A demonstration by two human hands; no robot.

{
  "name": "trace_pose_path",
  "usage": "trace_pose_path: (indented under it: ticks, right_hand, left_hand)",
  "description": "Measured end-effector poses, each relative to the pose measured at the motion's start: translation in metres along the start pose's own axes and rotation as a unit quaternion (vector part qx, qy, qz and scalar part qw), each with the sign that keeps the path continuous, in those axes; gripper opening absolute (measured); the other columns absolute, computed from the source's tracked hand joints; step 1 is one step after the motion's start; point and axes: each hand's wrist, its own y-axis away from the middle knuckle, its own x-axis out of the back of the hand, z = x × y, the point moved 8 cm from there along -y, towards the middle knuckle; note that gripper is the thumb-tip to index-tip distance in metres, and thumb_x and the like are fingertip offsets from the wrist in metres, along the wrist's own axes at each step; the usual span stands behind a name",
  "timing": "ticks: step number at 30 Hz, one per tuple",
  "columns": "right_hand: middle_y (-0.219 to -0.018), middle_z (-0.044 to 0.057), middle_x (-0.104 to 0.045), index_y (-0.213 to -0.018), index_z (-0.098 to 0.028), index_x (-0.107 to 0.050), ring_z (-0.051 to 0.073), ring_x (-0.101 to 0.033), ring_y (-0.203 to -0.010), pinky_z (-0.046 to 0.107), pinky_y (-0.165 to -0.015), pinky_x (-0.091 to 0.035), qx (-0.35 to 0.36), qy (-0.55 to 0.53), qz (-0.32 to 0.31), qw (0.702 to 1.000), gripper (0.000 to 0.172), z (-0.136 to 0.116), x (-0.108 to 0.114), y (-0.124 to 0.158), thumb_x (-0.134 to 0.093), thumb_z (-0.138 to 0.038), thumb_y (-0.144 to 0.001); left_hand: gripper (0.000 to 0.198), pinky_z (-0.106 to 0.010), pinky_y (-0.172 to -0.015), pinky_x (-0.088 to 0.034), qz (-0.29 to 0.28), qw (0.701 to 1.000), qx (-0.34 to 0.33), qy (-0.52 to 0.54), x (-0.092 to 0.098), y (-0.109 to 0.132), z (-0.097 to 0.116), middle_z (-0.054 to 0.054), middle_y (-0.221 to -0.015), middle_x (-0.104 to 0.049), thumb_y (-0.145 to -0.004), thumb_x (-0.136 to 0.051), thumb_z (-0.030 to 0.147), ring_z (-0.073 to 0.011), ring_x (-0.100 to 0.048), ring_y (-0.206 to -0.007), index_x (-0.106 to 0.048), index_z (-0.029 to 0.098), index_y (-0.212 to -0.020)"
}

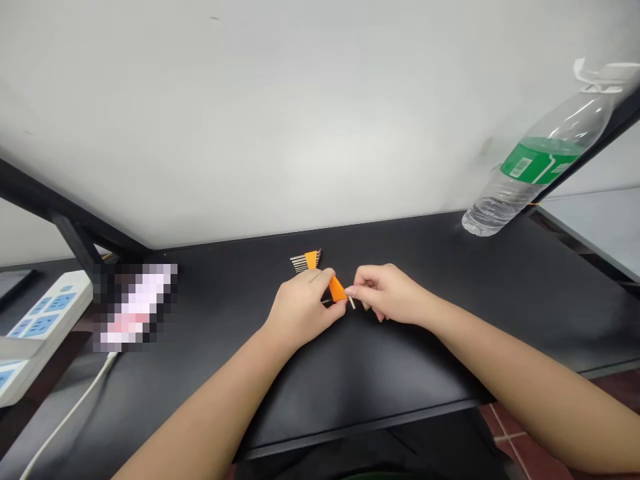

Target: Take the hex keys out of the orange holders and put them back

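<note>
My left hand (305,303) is closed on an orange holder (337,289) above the middle of the black table. Beside the holder's right side, my right hand (383,292) pinches a short, thin metal key (352,303), its lower end pointing down. Whether the key still sits in the holder is too small to tell. Just behind my left hand lies a second orange holder (311,259) with several metal hex keys fanned out to its left. My left fingers partly cover the first holder.
A large clear bottle with a green label (540,161) stands at the back right. On the left are a blurred phone-like object (137,307) with a white cable (70,415) and a white power strip (53,320). A black frame bar (75,243) crosses behind them.
</note>
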Motion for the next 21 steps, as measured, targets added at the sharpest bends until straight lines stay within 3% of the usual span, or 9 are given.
trace_pose_path:
  ticks: [3, 6, 10, 13, 17, 21]
  right_hand:
    - [-0.084, 0.002, -0.067, -0.084, -0.02, -0.066, 0.014, -0.062, -0.068, 0.026, -0.066, -0.046, 0.103, 0.191, 0.026, 0.976, 0.018, -0.008, 0.018, 0.002, -0.058, -0.029, -0.098]
    - [-0.1, 0.005, -0.065, -0.095, -0.021, -0.073, 0.015, -0.061, -0.075, 0.028, -0.069, -0.044, 0.119, 0.322, -0.009, 0.939, 0.012, -0.001, 0.022, 0.003, -0.061, -0.019, -0.093]
    - [-0.101, 0.006, -0.063, -0.091, -0.02, -0.071, 0.014, -0.058, -0.069, 0.028, -0.063, -0.039, 0.111, 0.392, -0.036, 0.912, 0.014, 0.002, 0.013, 0.005, -0.058, -0.018, -0.093]
    - [-0.096, 0.007, -0.063, -0.086, -0.017, -0.069, 0.015, -0.056, -0.067, 0.031, -0.06, -0.036, 0.121, 0.455, -0.021, 0.882, 0.012, -0.003, 0.003, 0.007, -0.058, -0.015, -0.091]
    - [-0.09, 0.01, -0.062, -0.083, -0.016, -0.068, 0.018, -0.057, -0.068, 0.034, -0.063, -0.034, 0.146, 0.524, 0.004, 0.839, 0.016, -0.01, -0.006, 0.006, -0.055, -0.014, -0.091]
    - [-0.093, 0.009, -0.064, -0.085, -0.017, -0.067, 0.017, -0.058, -0.069, 0.033, -0.06, -0.032, 0.15, 0.52, 0.023, 0.84, 0.015, -0.014, 0.0, 0.007, -0.054, -0.016, -0.094]
  left_hand:
    - [0.032, -0.032, -0.077, -0.051, -0.003, 0.999, 0.032, 0.014, 0.002, -0.002, -0.011, -0.003, -0.096, -0.073, -0.083, -0.064, 0.032, -0.0215, -0.069, -0.087, -0.062, 0.024, -0.115]
    - [0.039, -0.033, -0.081, -0.053, -0.002, 0.998, 0.049, 0.03, 0.002, -0.003, -0.018, -0.003, -0.1, -0.074, -0.083, -0.063, 0.029, -0.022, -0.07, -0.089, -0.061, 0.024, -0.121]
    - [0.041, -0.036, -0.087, -0.054, 0.005, 0.998, 0.042, 0.039, 0.0, -0.003, -0.019, -0.006, -0.107, -0.074, -0.083, -0.063, 0.027, -0.0247, -0.071, -0.098, -0.061, 0.022, -0.123]
    - [0.043, -0.037, -0.09, -0.054, 0.005, 0.999, 0.037, 0.037, -0.001, -0.004, -0.017, -0.008, -0.11, -0.074, -0.084, -0.061, 0.025, -0.0262, -0.07, -0.102, -0.06, 0.019, -0.126]
    - [0.045, -0.036, -0.081, -0.054, -0.034, 0.998, 0.048, 0.034, -0.007, -0.005, -0.018, -0.006, -0.108, -0.073, -0.085, -0.059, 0.023, -0.025, -0.071, -0.094, -0.058, 0.021, -0.13]
    - [0.045, -0.036, -0.081, -0.054, -0.04, 0.997, 0.051, 0.031, -0.008, -0.005, -0.019, -0.007, -0.112, -0.073, -0.085, -0.059, 0.024, -0.0255, -0.071, -0.096, -0.058, 0.021, -0.13]
